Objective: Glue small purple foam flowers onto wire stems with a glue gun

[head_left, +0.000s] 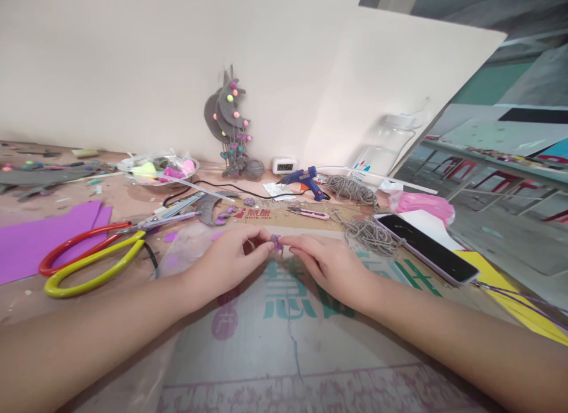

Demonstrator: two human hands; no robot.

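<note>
A tiny grey and purple craft piece (pixel 276 242) sits between my fingertips over the printed board. My left hand (pixel 239 253) pinches it between thumb and forefinger. From the other side, my right hand (pixel 331 262) has its index fingertip on the piece, the thumb bent close below and the other fingers curled in. Fingers cover much of the piece, so its exact shape is hidden. Just beyond my left hand lies a grey felt crescent (pixel 207 209) with small purple bits by it. Farther right, pink-handled snips (pixel 308 213) rest on the board.
Large red-and-yellow-handled scissors (pixel 95 262) lie left, near purple sheets (pixel 53 238). Behind are a bowl of pompoms (pixel 162 179), a blue glue gun (pixel 308 181) and a small clock (pixel 284 165). Grey yarn (pixel 370 235), a phone (pixel 426 247) and a bottle (pixel 384 147) are right.
</note>
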